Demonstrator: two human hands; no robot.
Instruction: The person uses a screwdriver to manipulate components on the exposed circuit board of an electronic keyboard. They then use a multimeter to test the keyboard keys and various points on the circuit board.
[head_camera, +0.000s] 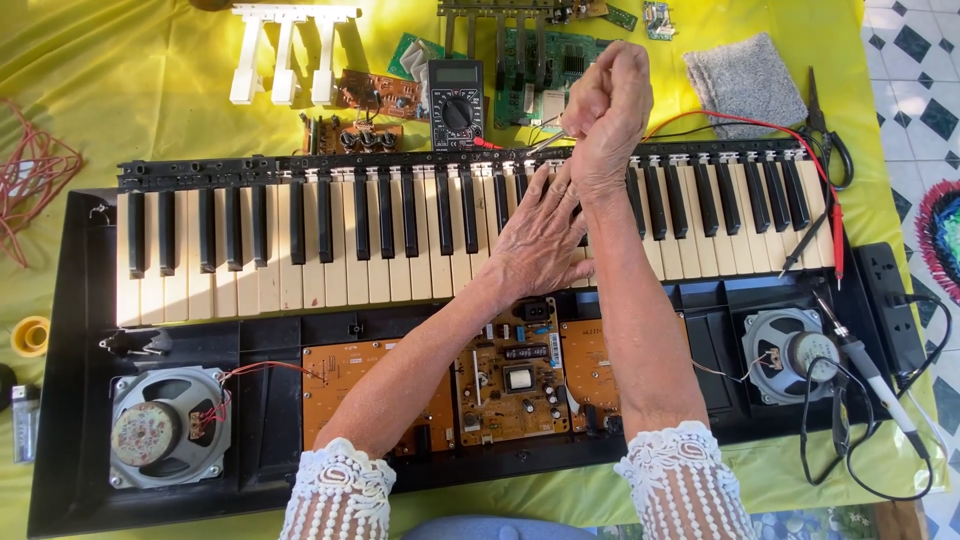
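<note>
So the right hand (608, 105) is curling its fingers tight around a thin metal tool (543, 140), looks like tweezers or a small driver, can't tell which. Its tip is poking down at the back edge of the key row (470, 235), right where the black keys meet the rear rail. The left hand (545, 235) is lying flat with fingers spread, pressing on the white and black keys just below that spot and gripping nothing.

Here's what's worrying me. If that tip is slipping sideways, it's probably scratching a key or snapping one of the little plastic hinges back there. The flat hand is sitting just beneath the tool, so a slip is likely jabbing those fingers too.

Further out, the open keyboard case (60, 350) is showing bare circuit boards (510, 380) right under both forearms, and those lacy sleeves (335, 490) are hanging close enough that I'd guess they're catching on a component. The multimeter (456, 100) is sitting just behind the keys, with its red lead (800, 140) draping across the right end, so an elbow could be dragging it off. The soldering iron (870, 375) is resting by the right speaker (795, 355), cord looping loose beside it.
</note>
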